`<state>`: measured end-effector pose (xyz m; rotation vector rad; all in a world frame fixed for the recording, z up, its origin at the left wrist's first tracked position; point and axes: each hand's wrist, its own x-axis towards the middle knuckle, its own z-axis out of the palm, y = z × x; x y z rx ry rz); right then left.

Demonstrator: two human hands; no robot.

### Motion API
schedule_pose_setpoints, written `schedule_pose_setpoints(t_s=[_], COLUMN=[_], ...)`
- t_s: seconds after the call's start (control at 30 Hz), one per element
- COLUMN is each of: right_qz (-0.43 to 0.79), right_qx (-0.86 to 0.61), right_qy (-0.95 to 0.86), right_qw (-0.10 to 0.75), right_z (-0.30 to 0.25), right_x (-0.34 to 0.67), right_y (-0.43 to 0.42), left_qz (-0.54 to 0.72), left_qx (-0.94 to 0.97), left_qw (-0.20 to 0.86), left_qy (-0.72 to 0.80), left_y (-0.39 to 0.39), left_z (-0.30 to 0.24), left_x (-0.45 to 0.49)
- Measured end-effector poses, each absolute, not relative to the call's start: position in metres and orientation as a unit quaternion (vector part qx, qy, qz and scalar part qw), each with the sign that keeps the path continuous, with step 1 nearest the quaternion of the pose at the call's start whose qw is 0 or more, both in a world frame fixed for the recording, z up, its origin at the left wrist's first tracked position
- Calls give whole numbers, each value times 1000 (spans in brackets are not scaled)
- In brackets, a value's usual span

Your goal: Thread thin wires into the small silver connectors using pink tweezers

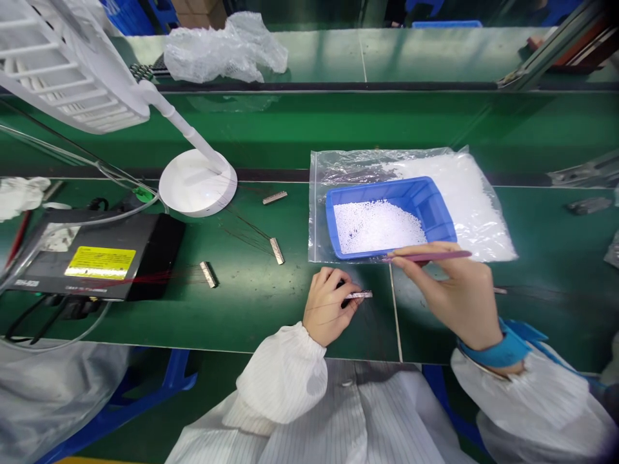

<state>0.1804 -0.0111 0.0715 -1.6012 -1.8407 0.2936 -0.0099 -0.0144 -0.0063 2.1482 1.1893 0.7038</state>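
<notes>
Pinching that small metal strip in your left hand — it looks light and fiddly, with fine wires trailing off it, so take it by the stiff body, not the wires. Your right hand pinches a slim pink stick just over the blue plastic tray of white granules — that sits on a clear bag of more.

The head-worn camera looks forward and steeply down from above the person's chest, facing across the green tabletop. It sits close above the left hand and right hand, with the white sleeves entering along the bottom edge. Its wide view reaches across to a further green bench.
</notes>
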Motion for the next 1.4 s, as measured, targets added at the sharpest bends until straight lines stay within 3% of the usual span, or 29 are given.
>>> schedule_pose_setpoints(t_s=[0.2, 0.6, 0.93, 1.07, 1.27, 1.4], right_qz=[155, 173, 163, 136, 111, 126], right_qx=[-616, -581, -591, -586, -565, -551], right_qy=[-683, -748, -749, -750, -727, -742], right_qw=[360, 270, 252, 274, 375, 360], right_z=[59, 46, 40, 43, 61, 57], right_x=[182, 166, 164, 165, 177, 186], right_y=[34, 68, 70, 67, 29, -5], left_qz=[285, 300, 298, 294, 281, 272], left_qx=[798, 794, 795, 795, 795, 789], left_qw=[301, 298, 296, 296, 293, 299], left_qy=[438, 436, 438, 441, 451, 463], left_y=[-14, -14, -14, -14, -14, -14], left_z=[-10, -10, -12, -11, -7, -6], left_x=[-11, -10, -11, -10, -9, -7])
